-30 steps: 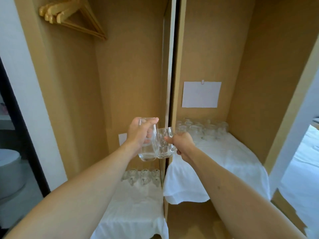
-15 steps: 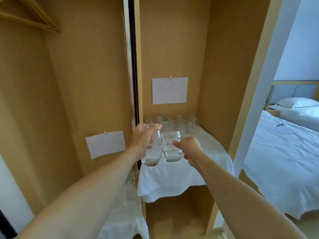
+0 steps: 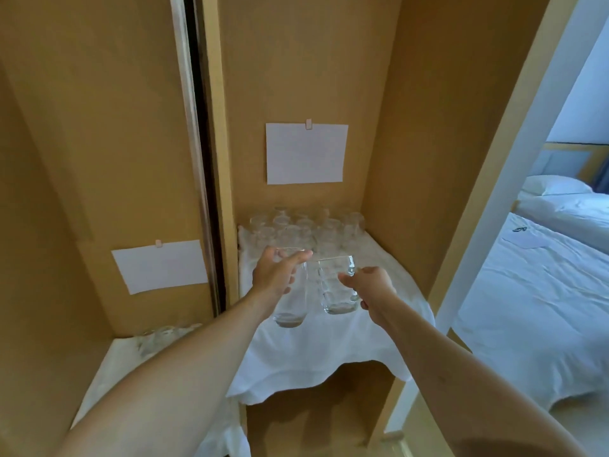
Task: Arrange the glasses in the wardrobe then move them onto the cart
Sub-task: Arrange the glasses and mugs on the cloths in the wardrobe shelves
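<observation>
A: What do the hands hold?

B: The left hand (image 3: 275,275) is wrapped around a tall clear glass (image 3: 291,291), thumb across its rim, fingers down the far side; the right hand (image 3: 370,285) grips a shorter clear glass (image 3: 337,285) from its right side, fingers closed on the wall; both glasses stand upright and sit side by side, near touching, though I cannot tell whether they meet.

A: And directly beneath the grips?

B: A white cloth (image 3: 316,351) spread over the right-hand shelf; whether the glass bases rest on it or hang just above it I cannot tell.

A: Beyond the hands?

B: A cluster of clear glasses (image 3: 306,229) stands at the back of that same cloth, packed close; above them a blank white sheet (image 3: 306,153) is clipped to the rear panel of the wardrobe (image 3: 412,127).

A: To the left of the left hand?

B: A vertical divider, then a lower shelf with its own white cloth (image 3: 108,367); a few more glasses (image 3: 161,336) sit at its back, partly hidden by the left forearm; a second white sheet (image 3: 160,266) hangs above them.

A: Right of the right hand?

B: The wardrobe side panel; past it, well apart, a bed (image 3: 543,308) with white linen.
</observation>
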